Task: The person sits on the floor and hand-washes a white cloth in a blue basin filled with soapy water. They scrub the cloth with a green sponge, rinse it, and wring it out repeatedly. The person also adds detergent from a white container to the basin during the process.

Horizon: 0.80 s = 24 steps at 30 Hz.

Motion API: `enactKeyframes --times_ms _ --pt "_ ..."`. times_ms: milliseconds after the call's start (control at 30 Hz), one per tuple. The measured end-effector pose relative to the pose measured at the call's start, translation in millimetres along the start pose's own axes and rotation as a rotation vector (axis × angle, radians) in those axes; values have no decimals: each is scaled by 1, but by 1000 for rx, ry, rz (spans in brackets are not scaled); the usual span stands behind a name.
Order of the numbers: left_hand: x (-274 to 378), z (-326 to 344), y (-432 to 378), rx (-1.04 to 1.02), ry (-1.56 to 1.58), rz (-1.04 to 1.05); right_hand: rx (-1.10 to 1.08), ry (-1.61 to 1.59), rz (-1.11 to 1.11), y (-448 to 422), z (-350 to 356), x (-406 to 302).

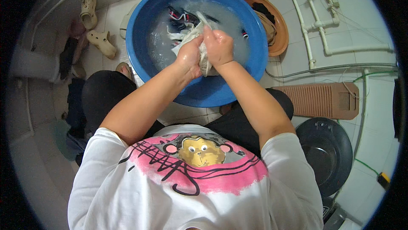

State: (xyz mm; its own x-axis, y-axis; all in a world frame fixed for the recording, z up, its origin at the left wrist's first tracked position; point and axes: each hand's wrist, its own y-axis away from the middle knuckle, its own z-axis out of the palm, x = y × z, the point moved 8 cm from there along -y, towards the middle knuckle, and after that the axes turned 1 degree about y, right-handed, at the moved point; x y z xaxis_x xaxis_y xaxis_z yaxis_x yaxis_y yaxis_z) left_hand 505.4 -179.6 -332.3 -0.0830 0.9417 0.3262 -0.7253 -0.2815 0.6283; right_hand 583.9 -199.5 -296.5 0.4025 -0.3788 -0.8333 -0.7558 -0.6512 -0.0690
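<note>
A wet white cloth garment (204,61) is bunched between my two hands above a large blue plastic basin (204,97). My left hand (188,54) grips it from the left, and my right hand (219,45) closes on it from the right, the thumbs close together. Cloudy, soapy water (159,46) fills much of the basin. Dark clothing with red and white trim (180,18) lies in the water beyond my hands, and a small trimmed piece (244,34) shows near the right side.
An orange basin (282,42) with brown and black clothes stands behind right. A brown plastic washboard (318,100) and a black basin (325,166) lie at right, beside white pipes (307,45). Beige clogs (102,43) are at left, near dark cloth (75,102).
</note>
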Motion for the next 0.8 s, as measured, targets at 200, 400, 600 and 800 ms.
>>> enactKeyframes --times_ms 200,400,600,800 --pt "2 -73 -64 -284 102 64 54 33 -695 60 23 -75" --pt "26 -64 -43 -83 -283 161 32 -99 -443 43 23 -49" --pt "14 -35 -25 5 -77 16 128 -27 -389 24 12 -42" --pt "49 3 11 -207 -812 217 63 -301 -212 -35 -24 -5"
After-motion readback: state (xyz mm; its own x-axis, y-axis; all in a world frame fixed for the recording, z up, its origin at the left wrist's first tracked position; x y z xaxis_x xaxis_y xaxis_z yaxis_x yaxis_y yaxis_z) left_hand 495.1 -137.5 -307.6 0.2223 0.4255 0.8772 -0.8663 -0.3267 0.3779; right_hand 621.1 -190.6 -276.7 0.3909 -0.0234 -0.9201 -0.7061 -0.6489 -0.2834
